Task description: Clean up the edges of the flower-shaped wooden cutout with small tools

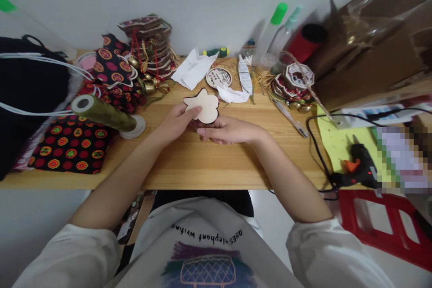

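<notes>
A wooden table (189, 162) carried patterned cloth (72, 141) at the left, a cardboard box (364, 58) at the right and a glue gun (359, 168) near its right edge. Over the table's middle, the left hand (175, 121) pinched a flower-shaped wooden cutout (204, 105) between thumb and fingers. The right hand (227, 130) touched its lower edge, fingers pressed together.

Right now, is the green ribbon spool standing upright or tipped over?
Tipped over: the green ribbon spool lies on its side, one end on the patterned fabric.
</notes>
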`<control>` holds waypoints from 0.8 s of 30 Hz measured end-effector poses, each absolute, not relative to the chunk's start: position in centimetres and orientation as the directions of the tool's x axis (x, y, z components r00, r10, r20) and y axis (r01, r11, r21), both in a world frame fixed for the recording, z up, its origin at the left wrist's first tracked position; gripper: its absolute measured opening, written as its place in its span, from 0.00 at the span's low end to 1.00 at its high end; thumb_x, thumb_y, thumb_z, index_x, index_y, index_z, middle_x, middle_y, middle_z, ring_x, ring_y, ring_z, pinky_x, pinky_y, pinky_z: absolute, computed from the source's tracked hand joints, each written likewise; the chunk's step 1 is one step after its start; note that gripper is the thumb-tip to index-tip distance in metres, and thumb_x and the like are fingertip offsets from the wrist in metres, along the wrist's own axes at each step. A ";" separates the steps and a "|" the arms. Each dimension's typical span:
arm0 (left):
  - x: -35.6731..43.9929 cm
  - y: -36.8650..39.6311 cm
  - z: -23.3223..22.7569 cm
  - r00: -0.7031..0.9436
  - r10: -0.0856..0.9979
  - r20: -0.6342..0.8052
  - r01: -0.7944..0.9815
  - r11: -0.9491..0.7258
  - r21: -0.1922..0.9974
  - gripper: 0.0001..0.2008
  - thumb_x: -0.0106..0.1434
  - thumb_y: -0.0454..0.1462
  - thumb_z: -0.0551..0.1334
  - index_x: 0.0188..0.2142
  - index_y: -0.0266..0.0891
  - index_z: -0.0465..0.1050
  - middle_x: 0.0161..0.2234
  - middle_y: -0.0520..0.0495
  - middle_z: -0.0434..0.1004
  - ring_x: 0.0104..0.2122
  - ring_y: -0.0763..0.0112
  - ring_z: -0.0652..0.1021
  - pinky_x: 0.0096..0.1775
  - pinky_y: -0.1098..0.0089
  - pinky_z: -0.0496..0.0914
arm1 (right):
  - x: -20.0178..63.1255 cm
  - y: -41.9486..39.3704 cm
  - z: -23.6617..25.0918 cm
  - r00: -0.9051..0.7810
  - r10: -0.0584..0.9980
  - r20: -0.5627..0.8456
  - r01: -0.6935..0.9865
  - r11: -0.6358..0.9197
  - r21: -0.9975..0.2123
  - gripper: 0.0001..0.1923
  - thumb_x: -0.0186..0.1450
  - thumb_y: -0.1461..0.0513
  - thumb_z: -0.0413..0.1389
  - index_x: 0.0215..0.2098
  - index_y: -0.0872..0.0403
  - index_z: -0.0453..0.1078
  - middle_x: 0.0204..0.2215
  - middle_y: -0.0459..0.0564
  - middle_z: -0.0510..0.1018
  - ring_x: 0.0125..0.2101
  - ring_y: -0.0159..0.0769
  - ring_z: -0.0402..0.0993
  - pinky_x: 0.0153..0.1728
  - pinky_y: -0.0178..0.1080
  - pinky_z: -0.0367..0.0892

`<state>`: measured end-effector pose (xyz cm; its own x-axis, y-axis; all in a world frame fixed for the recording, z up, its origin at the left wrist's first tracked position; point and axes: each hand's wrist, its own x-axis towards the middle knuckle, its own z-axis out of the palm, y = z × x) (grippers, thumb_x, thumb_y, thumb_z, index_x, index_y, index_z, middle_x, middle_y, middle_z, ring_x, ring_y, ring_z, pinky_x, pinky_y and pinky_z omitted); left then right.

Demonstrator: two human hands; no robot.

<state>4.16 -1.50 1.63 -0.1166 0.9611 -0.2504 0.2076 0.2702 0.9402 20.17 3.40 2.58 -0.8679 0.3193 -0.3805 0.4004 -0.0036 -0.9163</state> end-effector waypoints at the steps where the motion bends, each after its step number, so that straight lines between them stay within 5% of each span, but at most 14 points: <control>1: 4.1 -1.5 1.6 -0.117 0.962 -0.248 0.209 0.268 0.940 0.12 0.54 0.44 0.56 0.22 0.38 0.68 0.22 0.49 0.72 0.24 0.70 0.72 0.28 0.72 0.65 | 20.2 3.4 2.6 -0.869 0.317 -0.381 0.400 -0.005 -0.916 0.15 0.65 0.53 0.49 0.31 0.58 0.64 0.16 0.38 0.60 0.14 0.20 0.53 0.13 0.26 0.51; 18: 4.1 -1.4 1.3 -0.110 0.964 -0.243 0.193 0.260 0.946 0.13 0.54 0.45 0.57 0.23 0.37 0.68 0.21 0.50 0.71 0.23 0.71 0.72 0.27 0.72 0.66 | 20.1 3.3 2.3 -0.875 0.336 -0.349 0.383 0.040 -0.923 0.17 0.64 0.52 0.49 0.30 0.58 0.63 0.17 0.39 0.60 0.15 0.21 0.54 0.14 0.26 0.52; 24: 4.1 -1.6 1.5 -0.119 0.960 -0.255 0.136 0.270 0.953 0.12 0.52 0.45 0.59 0.26 0.36 0.69 0.24 0.50 0.71 0.24 0.72 0.71 0.29 0.71 0.66 | 20.0 3.0 2.2 -0.906 0.360 -0.224 0.319 0.231 -0.919 0.14 0.64 0.55 0.50 0.39 0.58 0.68 0.24 0.43 0.70 0.25 0.26 0.64 0.28 0.30 0.61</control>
